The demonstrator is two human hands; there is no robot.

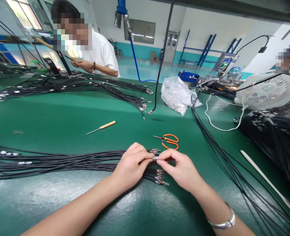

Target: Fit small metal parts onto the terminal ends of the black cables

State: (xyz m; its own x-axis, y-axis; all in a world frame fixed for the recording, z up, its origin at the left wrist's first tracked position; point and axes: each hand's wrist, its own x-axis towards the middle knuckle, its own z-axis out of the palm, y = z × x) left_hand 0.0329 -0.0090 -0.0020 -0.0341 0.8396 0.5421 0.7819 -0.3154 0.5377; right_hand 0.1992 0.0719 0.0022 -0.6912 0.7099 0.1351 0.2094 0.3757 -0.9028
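My left hand point(132, 164) pinches the end of a black cable from the bundle of black cables point(86, 162) lying across the table. Thumb and forefinger of my right hand point(180, 167) close on a small metal terminal point(155, 158) at that cable's tip. The fingertips of both hands almost meet there. Below them, several bare metal cable ends point(160, 177) stick out side by side. Just beyond my right hand lie orange-handled scissors point(169, 141). An awl with a yellow wooden handle point(107, 125) rests farther off to the left.
A second cable bundle point(86, 86) stretches along the back. A clear plastic bag of small metal parts point(175, 95) sits behind the scissors. To the right are loose cables point(216, 154), a white fan point(258, 91) and a dark cable pile point(272, 141). A person point(103, 49) stands across the table.
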